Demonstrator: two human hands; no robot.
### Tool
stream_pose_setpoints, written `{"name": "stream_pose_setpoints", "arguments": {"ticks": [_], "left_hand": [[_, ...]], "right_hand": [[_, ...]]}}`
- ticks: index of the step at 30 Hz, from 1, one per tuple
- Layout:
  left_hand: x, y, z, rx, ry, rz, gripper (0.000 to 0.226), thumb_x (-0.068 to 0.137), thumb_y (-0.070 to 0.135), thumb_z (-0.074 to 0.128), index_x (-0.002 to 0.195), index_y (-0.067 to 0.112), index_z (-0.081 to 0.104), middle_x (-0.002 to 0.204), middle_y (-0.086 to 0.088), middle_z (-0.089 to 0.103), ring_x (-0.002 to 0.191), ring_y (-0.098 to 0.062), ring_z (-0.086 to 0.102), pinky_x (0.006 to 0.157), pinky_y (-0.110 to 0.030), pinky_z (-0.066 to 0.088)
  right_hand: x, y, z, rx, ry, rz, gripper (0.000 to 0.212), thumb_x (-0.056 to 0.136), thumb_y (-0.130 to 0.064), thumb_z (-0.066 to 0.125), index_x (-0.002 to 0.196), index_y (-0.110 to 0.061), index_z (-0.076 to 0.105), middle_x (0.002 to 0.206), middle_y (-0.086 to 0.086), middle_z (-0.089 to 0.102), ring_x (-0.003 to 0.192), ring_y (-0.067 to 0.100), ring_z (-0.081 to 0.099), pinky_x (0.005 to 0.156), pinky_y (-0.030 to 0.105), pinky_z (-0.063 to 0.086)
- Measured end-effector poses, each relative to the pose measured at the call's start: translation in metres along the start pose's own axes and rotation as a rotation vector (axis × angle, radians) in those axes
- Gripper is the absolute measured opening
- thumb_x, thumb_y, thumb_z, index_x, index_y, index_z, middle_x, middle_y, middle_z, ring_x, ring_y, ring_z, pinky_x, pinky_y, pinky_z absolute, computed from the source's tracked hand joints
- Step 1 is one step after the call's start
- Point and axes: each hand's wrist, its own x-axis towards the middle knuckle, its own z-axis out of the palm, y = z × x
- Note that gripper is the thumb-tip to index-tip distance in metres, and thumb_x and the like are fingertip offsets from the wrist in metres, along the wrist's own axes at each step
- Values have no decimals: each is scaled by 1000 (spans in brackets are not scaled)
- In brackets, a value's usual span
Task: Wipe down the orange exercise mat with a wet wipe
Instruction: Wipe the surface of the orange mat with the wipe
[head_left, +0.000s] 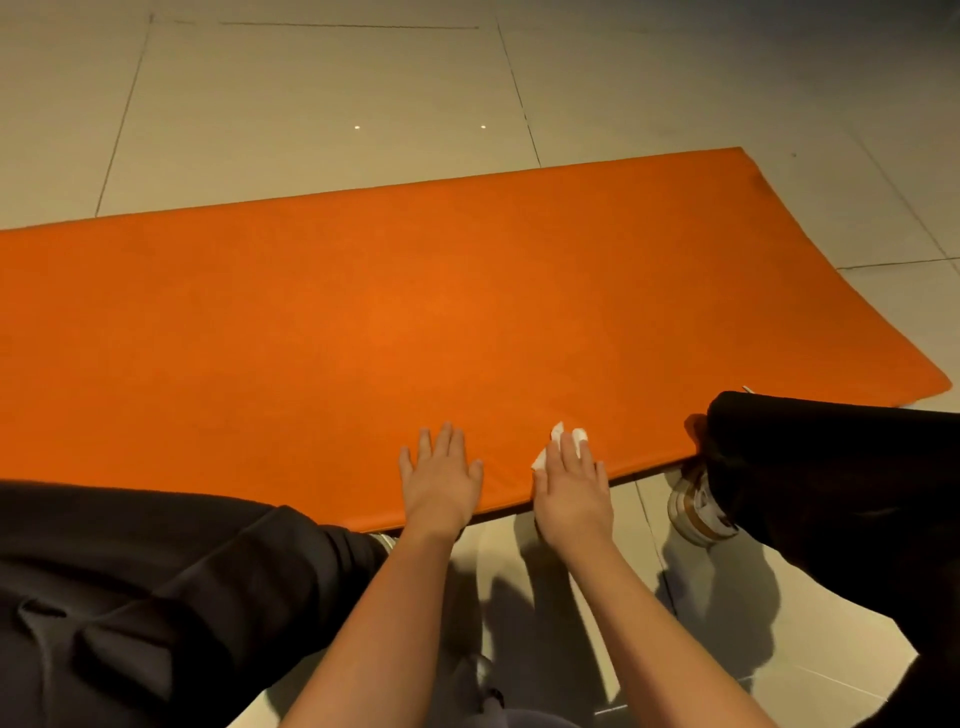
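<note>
Down low, the left hand (441, 480) lies palm-flat on the orange exercise mat (415, 312), fingers straight and spread, grasping nothing. Just beside it, the right hand (569, 483) presses a white wet wipe (556, 441) onto the mat near its near edge, fingers straight rather than clenched. Both bare forearms reach forward; one mat lies spread on the tiled floor (311, 104), with one wipe on it.

Left hand (440, 480) rests on mat (363, 322), left of wipe (558, 447) under right hand (571, 488).

Indoor rm, type unclear: large pale floor tiles (311, 104) under orange mat (415, 312).
</note>
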Motion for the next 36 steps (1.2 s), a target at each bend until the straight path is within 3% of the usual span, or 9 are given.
{"name": "stream_pose_setpoints", "arguments": {"ticks": [5, 10, 18, 23, 30, 36], "left_hand": [[2, 5, 3, -5, 32, -11, 59, 104, 43, 25, 157, 19, 13, 165, 2, 3, 151, -23, -5, 121, -49, -3], [7, 4, 2, -8, 22, -5, 60, 105, 43, 22, 157, 19, 8, 165, 1, -2, 151, -22, -9, 121, -49, -4], [9, 5, 5, 42, -1, -22, 61, 105, 45, 17, 157, 20, 1, 165, 2, -8, 150, -21, -13, 121, -49, -7], [9, 6, 3, 39, -8, -25, 61, 105, 45, 18, 158, 20, 3, 165, 2, -6, 150, -22, -12, 121, -49, -5], [18, 11, 4, 32, 7, -51, 62, 104, 44, 20, 157, 19, 1, 165, 1, -7, 150, -22, -12, 121, -50, -6], [20, 13, 7, 59, 3, -67, 61, 104, 44, 19, 157, 19, 2, 165, 1, -6, 151, -23, -10, 120, -51, -3]], "right_hand": [[-10, -8, 9, 121, 12, -180, 54, 107, -35, 17, 157, -18, 5, 164, -3, -6, 149, 14, -14, 119, 36, -8], [7, 15, -1, 33, 59, 15, 54, 107, -36, 13, 157, -19, 5, 164, 0, -8, 150, 16, -14, 121, 40, -6], [8, 2, 11, 84, 42, -132, 54, 107, -34, 17, 157, -18, 4, 164, -2, -9, 149, 15, -14, 119, 37, -8], [20, 21, 1, 49, 85, 49, 55, 106, -36, 12, 157, -17, 1, 163, -1, -11, 149, 17, -16, 120, 38, -6], [13, -4, 12, 38, 8, -176, 55, 107, -33, 16, 156, -18, -3, 163, -3, -13, 149, 15, -17, 118, 36, -10], [20, 15, 3, 49, 58, 33, 55, 106, -34, 12, 156, -17, -5, 162, 0, -17, 148, 18, -20, 120, 38, -9]]}}
